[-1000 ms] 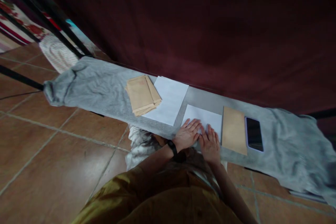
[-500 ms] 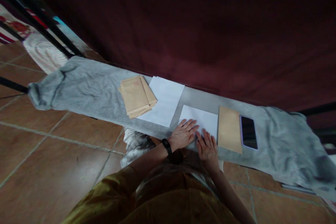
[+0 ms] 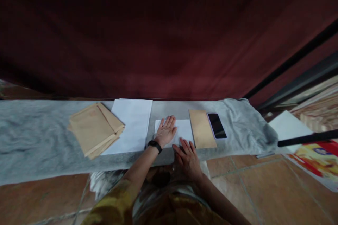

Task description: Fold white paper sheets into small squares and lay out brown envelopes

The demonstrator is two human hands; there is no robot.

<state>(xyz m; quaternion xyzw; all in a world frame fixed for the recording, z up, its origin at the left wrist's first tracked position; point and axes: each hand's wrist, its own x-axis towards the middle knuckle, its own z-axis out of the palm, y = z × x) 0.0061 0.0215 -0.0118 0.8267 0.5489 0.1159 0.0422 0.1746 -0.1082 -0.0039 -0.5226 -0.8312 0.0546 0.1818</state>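
Note:
My left hand (image 3: 166, 132), a black band at its wrist, lies flat with fingers stretched on a folded white sheet (image 3: 185, 130) on the grey cloth-covered bench (image 3: 39, 130). My right hand (image 3: 187, 156) rests open at the sheet's near edge, fingertips on the paper. Right of the sheet lies a single brown envelope (image 3: 202, 133), then a dark phone (image 3: 217, 125). To the left are a larger white paper (image 3: 132, 124) and a stack of brown envelopes (image 3: 93, 130).
A dark red curtain (image 3: 158, 42) hangs behind the bench. Brown tiled floor (image 3: 250, 190) lies below. At the right, black bars (image 3: 306, 139), a white sheet (image 3: 287, 126) and a colourful printed cloth (image 3: 319, 160) are on the floor.
The view has swung right, so the bench now runs level. My left hand moved further onto the folded sheet, and my right hand slid back to its near edge.

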